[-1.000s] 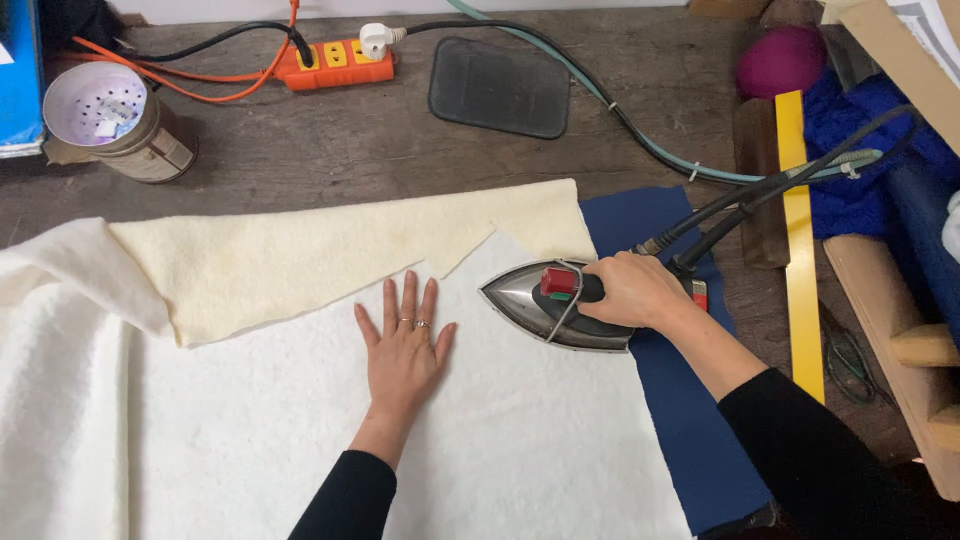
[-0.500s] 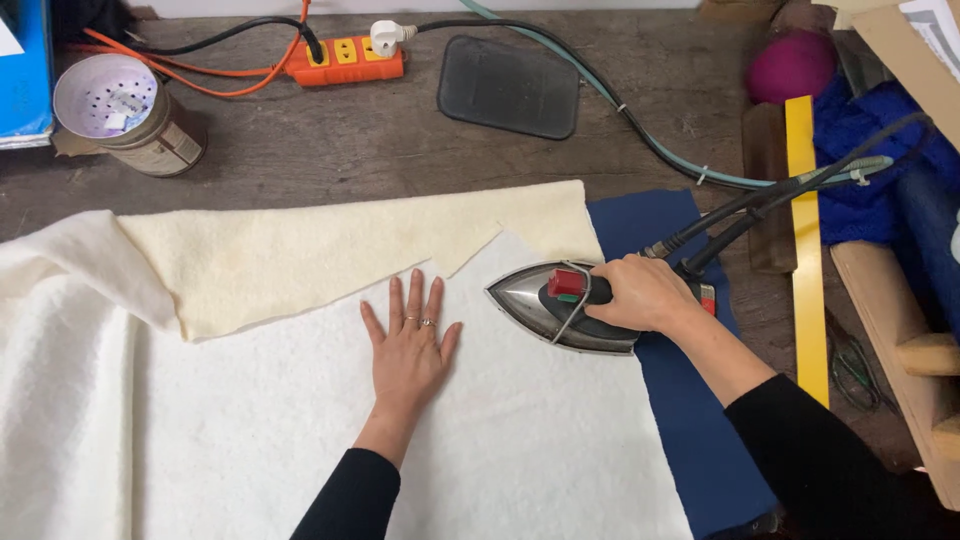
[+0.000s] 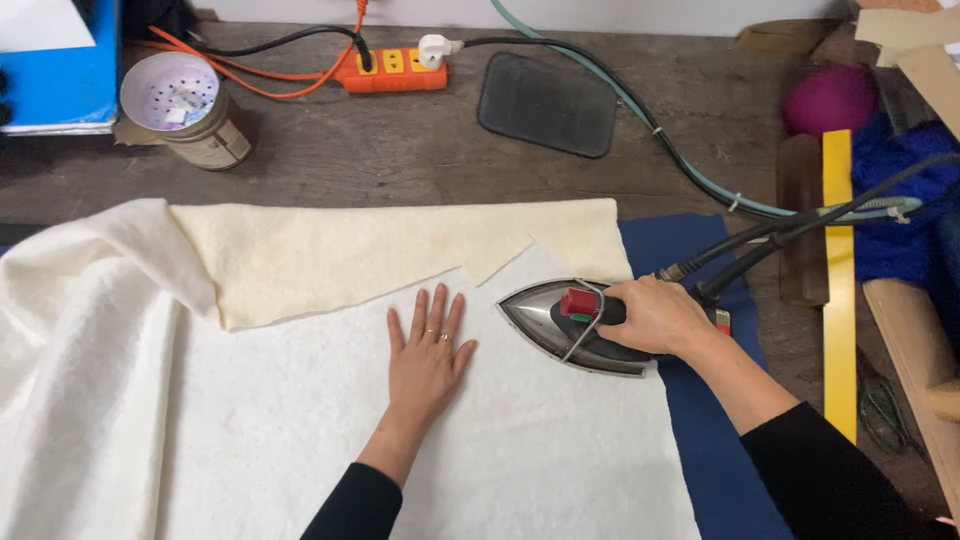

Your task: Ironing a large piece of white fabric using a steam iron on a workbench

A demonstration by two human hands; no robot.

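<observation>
Well beyond the fingertips, on the worn wooden table (image 3: 400,150), an orange power strip (image 3: 395,74) lies with a white plug (image 3: 435,46) pushed into it. Far off past the fingers to their left stands a round tin with a perforated white lid (image 3: 180,105), beside a blue box (image 3: 60,70). A dark rubber mat (image 3: 547,104) rests up and right of the fingers. Further right lie a purple ball of yarn (image 3: 828,100), a yellow ruler (image 3: 838,290) and blue fabric (image 3: 900,210).

Far left on the table, a round tin (image 3: 190,115) with pale paper label.
</observation>
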